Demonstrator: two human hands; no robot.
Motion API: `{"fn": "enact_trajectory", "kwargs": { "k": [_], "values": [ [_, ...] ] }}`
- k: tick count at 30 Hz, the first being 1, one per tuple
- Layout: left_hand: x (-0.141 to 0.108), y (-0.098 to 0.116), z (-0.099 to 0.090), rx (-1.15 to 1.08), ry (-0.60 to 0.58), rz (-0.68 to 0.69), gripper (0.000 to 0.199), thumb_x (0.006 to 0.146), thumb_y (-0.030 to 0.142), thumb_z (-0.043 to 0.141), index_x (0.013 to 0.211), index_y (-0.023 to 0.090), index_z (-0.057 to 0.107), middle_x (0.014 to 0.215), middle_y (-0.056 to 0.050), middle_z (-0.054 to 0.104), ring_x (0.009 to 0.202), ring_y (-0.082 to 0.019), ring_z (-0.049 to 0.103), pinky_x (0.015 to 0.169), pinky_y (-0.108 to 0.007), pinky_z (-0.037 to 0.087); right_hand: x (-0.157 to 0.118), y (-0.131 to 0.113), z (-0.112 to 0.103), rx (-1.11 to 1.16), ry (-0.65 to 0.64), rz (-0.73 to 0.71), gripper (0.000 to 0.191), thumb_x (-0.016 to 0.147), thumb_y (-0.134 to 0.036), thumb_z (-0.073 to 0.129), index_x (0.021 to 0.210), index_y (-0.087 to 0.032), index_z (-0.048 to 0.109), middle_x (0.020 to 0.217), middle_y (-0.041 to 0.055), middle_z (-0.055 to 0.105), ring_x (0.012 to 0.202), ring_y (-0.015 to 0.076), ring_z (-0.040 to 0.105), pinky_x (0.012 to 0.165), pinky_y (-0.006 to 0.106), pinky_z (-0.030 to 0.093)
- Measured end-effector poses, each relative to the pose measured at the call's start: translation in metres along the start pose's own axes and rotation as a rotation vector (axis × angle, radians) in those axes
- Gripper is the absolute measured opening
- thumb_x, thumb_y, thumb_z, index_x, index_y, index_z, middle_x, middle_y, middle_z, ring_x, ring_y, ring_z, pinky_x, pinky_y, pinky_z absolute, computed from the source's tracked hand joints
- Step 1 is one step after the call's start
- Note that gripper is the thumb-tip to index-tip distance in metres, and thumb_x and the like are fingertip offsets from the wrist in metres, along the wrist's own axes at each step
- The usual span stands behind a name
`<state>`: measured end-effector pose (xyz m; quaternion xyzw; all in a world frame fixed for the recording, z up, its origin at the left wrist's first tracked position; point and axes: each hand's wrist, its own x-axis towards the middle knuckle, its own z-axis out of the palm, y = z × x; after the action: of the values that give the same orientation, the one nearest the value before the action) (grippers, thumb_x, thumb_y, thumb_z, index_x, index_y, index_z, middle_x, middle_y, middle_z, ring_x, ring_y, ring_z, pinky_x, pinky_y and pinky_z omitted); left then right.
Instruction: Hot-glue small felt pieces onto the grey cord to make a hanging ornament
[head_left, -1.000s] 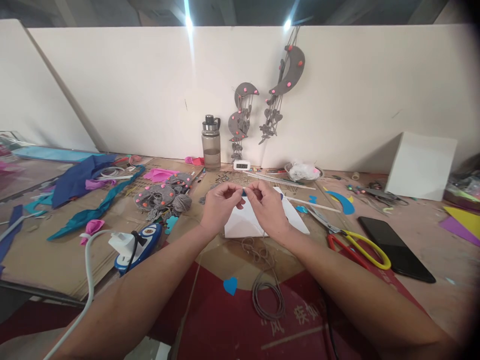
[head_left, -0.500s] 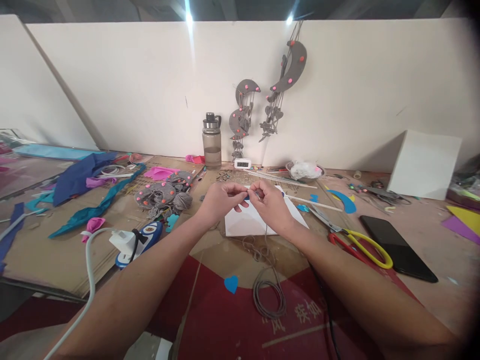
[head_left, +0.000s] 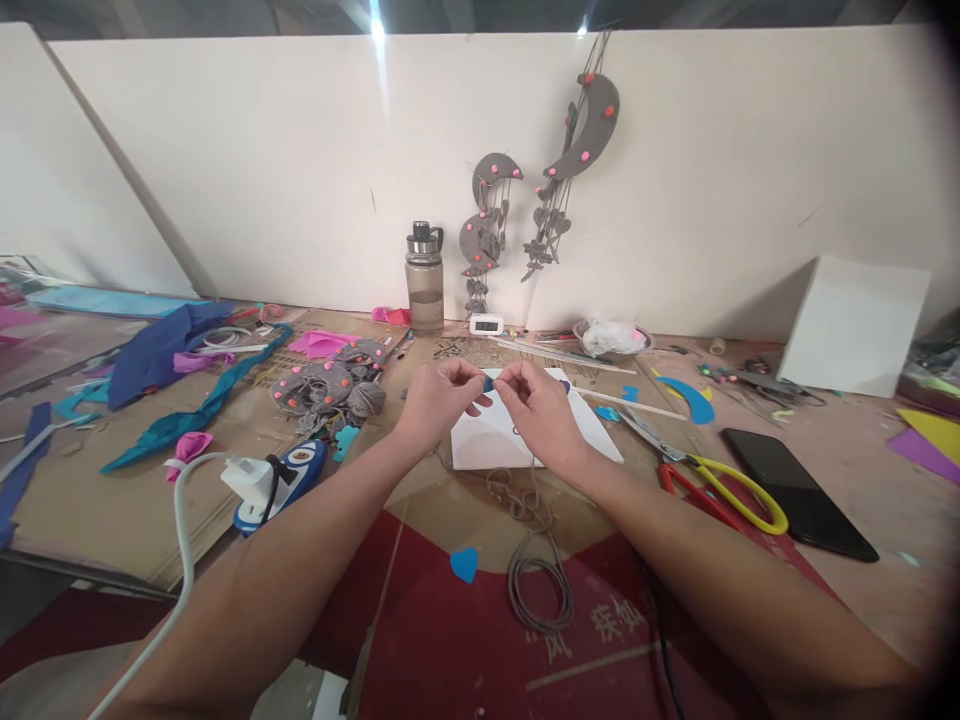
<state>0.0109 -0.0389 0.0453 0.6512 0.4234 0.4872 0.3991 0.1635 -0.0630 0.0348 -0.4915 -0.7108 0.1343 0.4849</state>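
Note:
Over the white sheet (head_left: pixel 480 445), my two hands meet fingertip to fingertip. My left hand (head_left: pixel 444 398) pinches a small blue piece (head_left: pixel 488 383) by its edge; its shape is mostly hidden. My right hand (head_left: pixel 538 408) is closed at the piece's other side, thumb and finger together. From beneath the right hand a thin grey cord (head_left: pixel 534 480) hangs down in loose loops to a coil (head_left: pixel 540 595) on the red cardboard. A blue heart cutout (head_left: pixel 464 565) lies to the left of that coil.
Scissors (head_left: pixel 697 465) and a black phone (head_left: pixel 799 495) lie by my right forearm. A power strip (head_left: pixel 300 470) with a plugged-in white charger is at the left. Behind stand a bottle (head_left: pixel 425 285) and a small clock (head_left: pixel 487 325); grey moon hangings (head_left: pixel 592 130) hang on the wall.
My fingertips have drawn slightly apart, so more of the blue piece shows between them. The whole view has shifted a little.

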Motion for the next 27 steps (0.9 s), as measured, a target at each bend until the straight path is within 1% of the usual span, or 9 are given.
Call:
{"fn": "enact_trajectory", "kwargs": {
  "k": [4, 10, 17, 24, 27],
  "values": [
    [-0.0009, -0.0037, 0.0039, -0.077, 0.002, 0.017, 0.014, 0.073, 0.028, 0.062, 0.073, 0.014, 0.063, 0.064, -0.004, 0.066, 0.059, -0.018, 0.068, 0.046, -0.023, 0.052, -0.0013, 0.0005, 0.0025, 0.011, 0.027, 0.027, 0.011, 0.084, -0.03, 0.05, 0.078, -0.021, 0.052, 0.071, -0.0007, 0.055, 0.064, 0.013, 0.048, 0.059, 0.027, 0.037],
    [-0.0013, -0.008, 0.0068, -0.113, -0.005, 0.045, 0.015, 0.074, 0.029, 0.061, 0.071, 0.015, 0.06, 0.062, -0.002, 0.063, 0.06, -0.018, 0.068, 0.047, -0.023, 0.052, -0.0012, -0.0026, 0.0009, 0.006, 0.048, 0.05, 0.014, 0.083, -0.031, 0.051, 0.073, -0.021, 0.05, 0.065, -0.0018, 0.053, 0.062, 0.0127, 0.047, 0.058, 0.027, 0.036],
    [-0.0025, -0.0089, 0.0077, -0.152, -0.044, 0.082, 0.017, 0.075, 0.032, 0.062, 0.077, 0.015, 0.059, 0.065, -0.001, 0.063, 0.061, -0.016, 0.067, 0.049, -0.023, 0.053, -0.0013, -0.0041, -0.0005, 0.014, 0.063, 0.075, 0.016, 0.083, -0.032, 0.051, 0.072, -0.022, 0.048, 0.062, -0.0024, 0.051, 0.06, 0.0131, 0.047, 0.056, 0.027, 0.036],
    [-0.0008, -0.0094, 0.0093, -0.184, -0.033, 0.05, 0.024, 0.074, 0.034, 0.066, 0.087, 0.013, 0.065, 0.072, -0.004, 0.069, 0.063, -0.016, 0.068, 0.06, -0.029, 0.058, -0.0002, -0.0029, -0.0004, 0.012, 0.072, 0.076, 0.015, 0.083, -0.031, 0.051, 0.072, -0.022, 0.049, 0.064, -0.0014, 0.054, 0.061, 0.0137, 0.049, 0.056, 0.027, 0.037],
    [-0.001, -0.0097, 0.0089, -0.171, -0.027, 0.055, 0.025, 0.074, 0.035, 0.067, 0.085, 0.013, 0.066, 0.073, -0.005, 0.069, 0.064, -0.017, 0.068, 0.062, -0.03, 0.058, 0.0, -0.0016, 0.0, 0.006, 0.073, 0.074, 0.014, 0.084, -0.031, 0.051, 0.073, -0.022, 0.05, 0.065, -0.0011, 0.055, 0.062, 0.0135, 0.05, 0.057, 0.027, 0.037]
  ]
}}
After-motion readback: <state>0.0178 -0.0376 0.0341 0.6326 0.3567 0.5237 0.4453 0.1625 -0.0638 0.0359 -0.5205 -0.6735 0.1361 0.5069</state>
